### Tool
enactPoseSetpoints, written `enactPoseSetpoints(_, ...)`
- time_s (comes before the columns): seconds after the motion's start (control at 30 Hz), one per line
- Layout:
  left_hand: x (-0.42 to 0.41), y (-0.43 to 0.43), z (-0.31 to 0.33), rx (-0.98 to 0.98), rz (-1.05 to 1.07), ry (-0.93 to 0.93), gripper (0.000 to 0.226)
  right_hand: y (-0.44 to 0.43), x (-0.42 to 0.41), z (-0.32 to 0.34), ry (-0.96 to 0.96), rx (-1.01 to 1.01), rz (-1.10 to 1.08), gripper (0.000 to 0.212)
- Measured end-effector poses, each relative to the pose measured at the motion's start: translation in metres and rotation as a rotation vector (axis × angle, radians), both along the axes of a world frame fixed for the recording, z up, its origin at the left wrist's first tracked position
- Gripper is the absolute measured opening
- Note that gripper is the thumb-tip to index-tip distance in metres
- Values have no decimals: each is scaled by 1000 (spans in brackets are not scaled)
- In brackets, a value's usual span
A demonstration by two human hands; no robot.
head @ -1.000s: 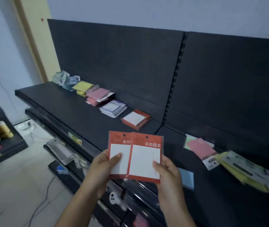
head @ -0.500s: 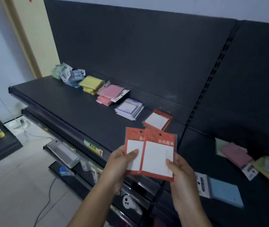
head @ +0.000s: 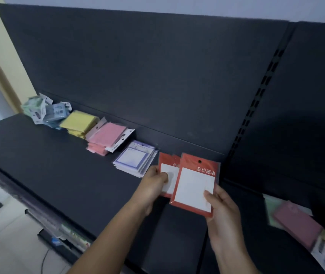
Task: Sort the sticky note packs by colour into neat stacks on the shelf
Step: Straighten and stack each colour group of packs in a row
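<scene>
- Head view: two overlapping red packs [head: 197, 171] held upright, just right of the purple-bordered stack [head: 135, 161].
- Left hand [head: 152, 186] pinches the rear pack [head: 168, 165], nearer that stack; right hand [head: 224, 214] pinches the front pack [head: 194, 186].

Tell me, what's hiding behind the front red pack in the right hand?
Another red pack, held by the left hand, partly covered. The shelf directly behind both packs is hidden.

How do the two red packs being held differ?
The right pack lies in front, fully showing; the left pack sits half hidden behind it. The right hand pinches its pack's lower corner; the left hand its pack's side. Both are red with white centres.
</scene>
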State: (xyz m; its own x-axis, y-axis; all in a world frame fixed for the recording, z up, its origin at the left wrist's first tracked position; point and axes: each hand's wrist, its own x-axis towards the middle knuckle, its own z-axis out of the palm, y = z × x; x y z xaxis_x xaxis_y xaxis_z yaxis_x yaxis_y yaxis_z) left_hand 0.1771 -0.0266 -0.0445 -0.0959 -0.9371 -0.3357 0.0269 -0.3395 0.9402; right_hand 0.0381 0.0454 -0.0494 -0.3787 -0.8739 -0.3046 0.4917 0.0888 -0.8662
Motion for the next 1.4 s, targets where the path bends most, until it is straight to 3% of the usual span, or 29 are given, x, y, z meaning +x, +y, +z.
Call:
enactPoseSetpoints(0.13,-3,-27,-12,-92,-68,-114,34,-26,-2,-6,13,34,-54,25)
enactPoseSetpoints(0.37,-2,-55,-24,-534,-148,-657,33,-65,16,-22,142,100,-215,25)
enactPoseSetpoints(0.47,1,-60,-28,-577,-179,-739,31,-75,27,-29,231,137,-297,27)
enactPoseSetpoints(0.6,10,-61,-30,-553,-246,-669,22,-81,44,-40,426,230,-311,27)
enactPoseSetpoints(0.73,14,-65,-30,-563,-295,-584,44,-86,50,-39,620,271,-265,32)
enactPoseSetpoints(0.83,18,-68,-33,-555,-346,-532,47,-85,50,-37,712,311,-228,34)
enactPoseSetpoints(0.93,24,-67,-35,-513,-406,-454,43,-79,53,-34,707,319,-221,52)
enactPoseSetpoints(1.03,29,-65,-31,-491,-425,-380,46,-66,59,-28,851,316,-228,63)
enactPoseSetpoints(1.27,17,-21,-6,-805,-395,-287,48,3,48,-16,1100,320,-320,41)
enactPoseSetpoints(1.4,-17,25,-7,-877,-663,-270,33,59,24,-15,1256,427,-383,28)
